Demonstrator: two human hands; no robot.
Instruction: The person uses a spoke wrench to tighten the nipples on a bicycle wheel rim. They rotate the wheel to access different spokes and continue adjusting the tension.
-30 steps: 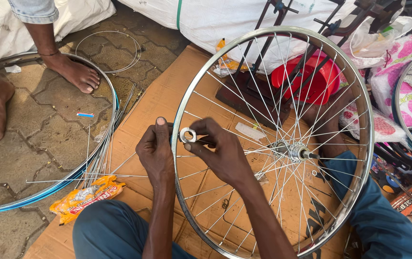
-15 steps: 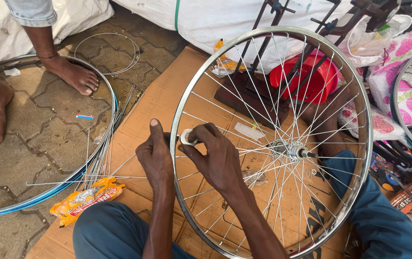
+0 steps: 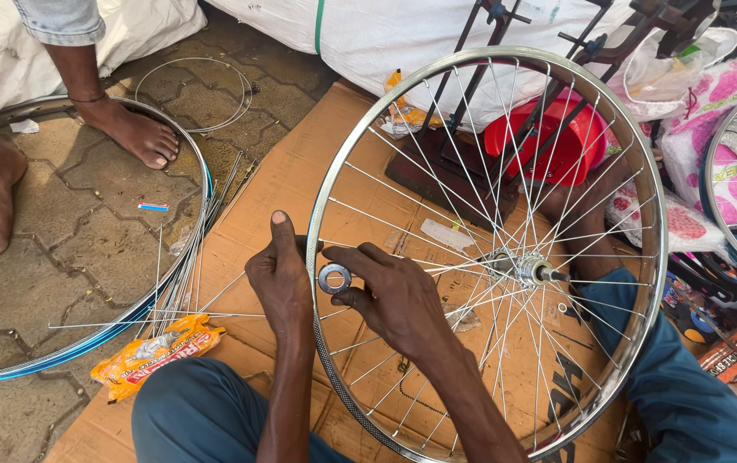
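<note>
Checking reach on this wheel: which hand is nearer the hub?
Right. The right hand lies inside the rim among the spokes, toward the hub; the left hand grips the rim's far edge.

The spoked wheel rim [image 3: 368,137] is shiny silver. Behind it sits a red bowl [image 3: 570,150]; beneath it, brown cardboard [image 3: 283,180]. Left of it lie a blue-edged rim [image 3: 128,330] and an orange-yellow packet [image 3: 158,356].

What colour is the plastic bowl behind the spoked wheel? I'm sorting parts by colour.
Red: the round red plastic bowl shows behind the silver spoked bicycle wheel, head view.
</note>
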